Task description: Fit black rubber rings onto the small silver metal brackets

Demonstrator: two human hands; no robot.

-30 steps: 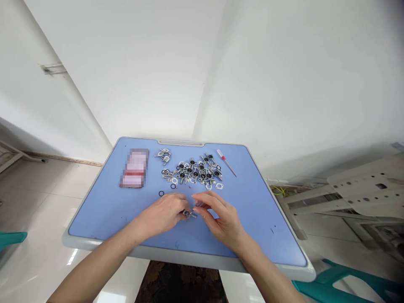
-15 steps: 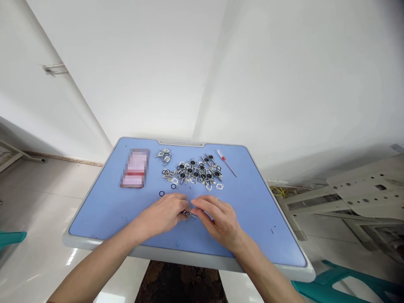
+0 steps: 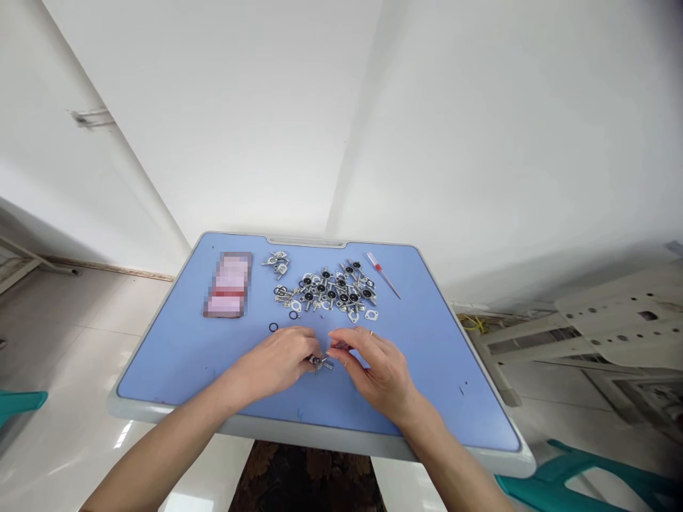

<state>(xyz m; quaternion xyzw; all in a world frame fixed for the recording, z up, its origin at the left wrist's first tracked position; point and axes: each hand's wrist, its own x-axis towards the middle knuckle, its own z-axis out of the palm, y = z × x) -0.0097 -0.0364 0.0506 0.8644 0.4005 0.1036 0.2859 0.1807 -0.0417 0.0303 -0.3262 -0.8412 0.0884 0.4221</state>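
Observation:
Near the front middle of the blue table, my left hand [image 3: 288,358] is closed on a small metal part [image 3: 322,363], whose silvery end sticks out past the fingertips. My right hand [image 3: 373,363] is just to its right, thumb and fingers pinched round a small tool with a reddish, clear handle [image 3: 340,345]; its thin tip points at the metal part. Beyond the hands lies a pile of metal parts with black round caps [image 3: 341,293]. A black ring [image 3: 274,327] lies beyond my left wrist, and another ring [image 3: 293,315] is near the pile.
A pixelated pink and red rectangular item [image 3: 229,284] lies on the left of the table [image 3: 176,341]. A small cluster of metal pieces [image 3: 278,264] is at the back. A red-banded screwdriver [image 3: 383,274] lies at the back right. Green stools stand beside the table.
My right hand has drawn slightly to the right, and the tool in its fingers now shows. My left hand has stayed in place with the metal part.

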